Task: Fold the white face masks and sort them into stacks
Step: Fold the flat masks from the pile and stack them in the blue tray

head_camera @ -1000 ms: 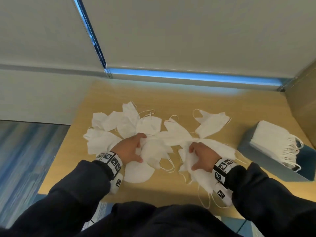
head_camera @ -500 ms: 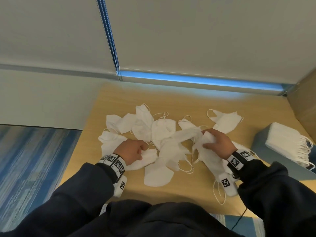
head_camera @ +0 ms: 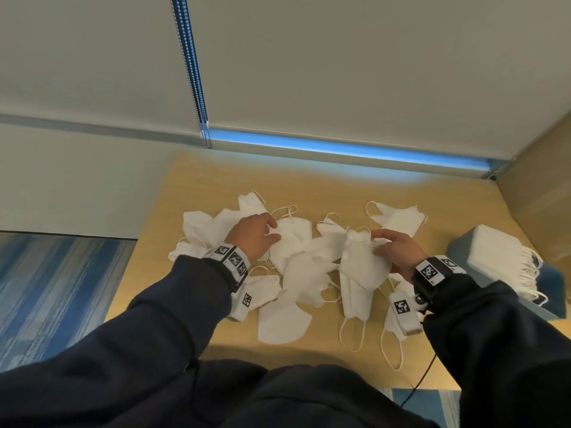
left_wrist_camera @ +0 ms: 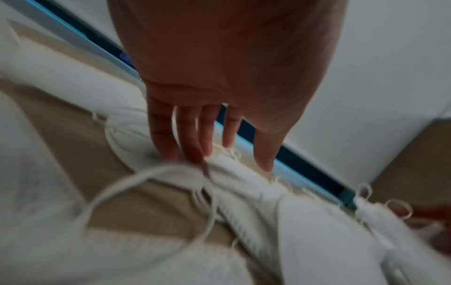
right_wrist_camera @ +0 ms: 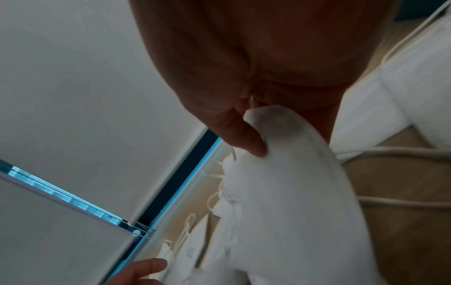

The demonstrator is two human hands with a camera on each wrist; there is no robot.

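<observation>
Right now the right hand (head_camera: 398, 253) pinches a lifted mask (head_camera: 360, 267) by its upper edge, long axis running twelve to six. Its free edge lies at nine o'clock, nearest the left hand (head_camera: 255, 237), whose straight fingers (left_wrist_camera: 192, 142) press the pile (head_camera: 290, 242).

Soft, matt white cloth-like masks (head_camera: 363, 267) lie on a smooth, light wood-grain table (head_camera: 432, 193).

text: none legible | wristbands (head_camera: 232, 260): square black-white marker codes only
</observation>
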